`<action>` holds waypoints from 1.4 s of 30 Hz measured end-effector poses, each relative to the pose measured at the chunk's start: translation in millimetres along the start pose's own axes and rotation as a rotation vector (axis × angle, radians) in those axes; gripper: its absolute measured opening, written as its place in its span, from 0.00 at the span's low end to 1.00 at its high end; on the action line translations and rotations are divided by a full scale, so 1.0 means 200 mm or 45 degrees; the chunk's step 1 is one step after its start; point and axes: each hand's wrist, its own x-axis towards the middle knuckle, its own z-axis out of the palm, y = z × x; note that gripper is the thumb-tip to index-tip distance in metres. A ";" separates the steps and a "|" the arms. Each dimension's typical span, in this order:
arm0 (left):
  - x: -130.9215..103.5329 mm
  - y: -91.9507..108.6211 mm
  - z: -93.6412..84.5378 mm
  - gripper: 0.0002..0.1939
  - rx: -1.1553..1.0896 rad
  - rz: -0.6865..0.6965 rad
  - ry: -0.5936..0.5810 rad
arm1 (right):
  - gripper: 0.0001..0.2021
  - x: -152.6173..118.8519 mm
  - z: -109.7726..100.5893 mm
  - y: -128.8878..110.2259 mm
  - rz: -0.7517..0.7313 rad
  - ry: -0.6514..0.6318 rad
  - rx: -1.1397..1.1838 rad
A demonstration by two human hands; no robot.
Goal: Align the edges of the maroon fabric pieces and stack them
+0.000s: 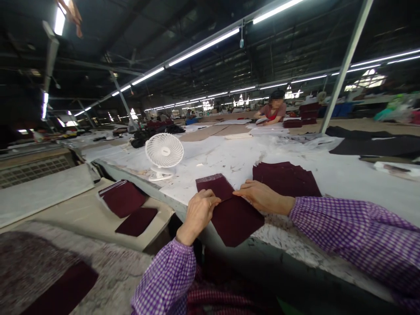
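A dark maroon fabric piece (236,218) lies on the white table (229,162), its near end hanging over the table edge. My left hand (198,212) pinches its left edge, fingers curled on the cloth. My right hand (260,196) presses flat on the same piece at its upper right, touching a second maroon piece (215,184) that lies just beyond. A stack of maroon pieces (285,179) sits to the right of my right hand. Both sleeves are purple checked.
A small white fan (164,154) stands left of the pieces. More maroon pieces (123,197) lie on a lower beige surface (82,218) at left. A person (274,111) works at the far end. Black fabric (374,142) lies at right beside a slanted metal post (344,70).
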 end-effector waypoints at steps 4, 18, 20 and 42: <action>-0.03 0.00 0.03 0.16 0.068 0.041 0.048 | 0.20 0.00 -0.03 -0.03 0.001 -0.097 -0.086; -0.04 0.01 0.00 0.14 0.172 0.153 -0.006 | 0.26 0.15 -0.14 -0.19 -0.131 -0.400 -0.421; -0.06 -0.02 -0.01 0.13 0.015 0.089 0.043 | 0.26 0.16 -0.14 -0.19 -0.153 -0.414 -0.435; -0.15 -0.10 -0.06 0.06 -0.430 -0.179 0.178 | 0.33 0.25 -0.21 -0.25 -0.237 -0.637 -0.522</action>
